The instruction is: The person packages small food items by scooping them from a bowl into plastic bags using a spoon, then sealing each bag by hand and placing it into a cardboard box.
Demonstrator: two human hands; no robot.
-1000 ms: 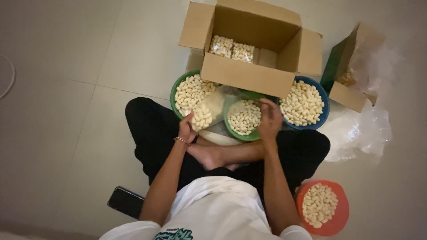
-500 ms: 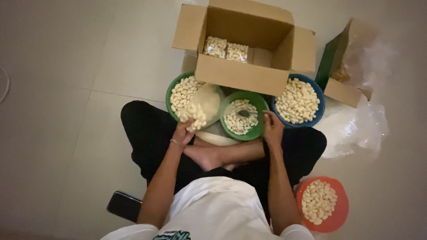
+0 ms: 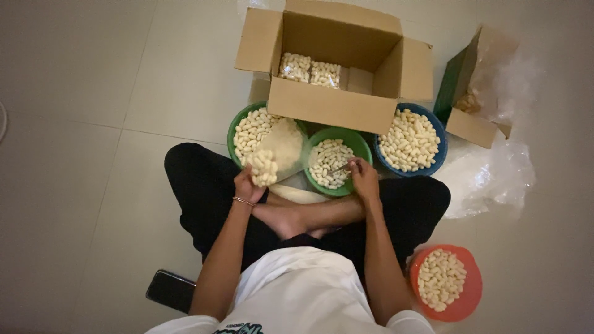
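While the person sits cross-legged on the floor (image 3: 93, 154), the left hand (image 3: 246, 184) grips the lower end of a clear plastic bag (image 3: 277, 151) partly filled with pale puffed snacks, its fingers closed around the bag just above the lap. The bag leans over the rim of the big green bowl (image 3: 238, 124), its mouth pointing toward the small green bowl (image 3: 359, 145) of the same snacks. The right hand (image 3: 364, 178) rests at that bowl's near edge, fingers pinched on what looks like a small metal scoop (image 3: 341, 167), though it is too small to be sure.

To do this well, the bag's mouth seems to want holding wide and close to the small bowl's rim, so each scoopful drops straight in without spilling onto the legs. A firm grip low on the bag should keep it from sagging.

A cardboard box (image 3: 334, 105) with filled packets stands beyond, a blue bowl (image 3: 440, 133) beside it, an orange bowl (image 3: 473, 278) at the right hip.
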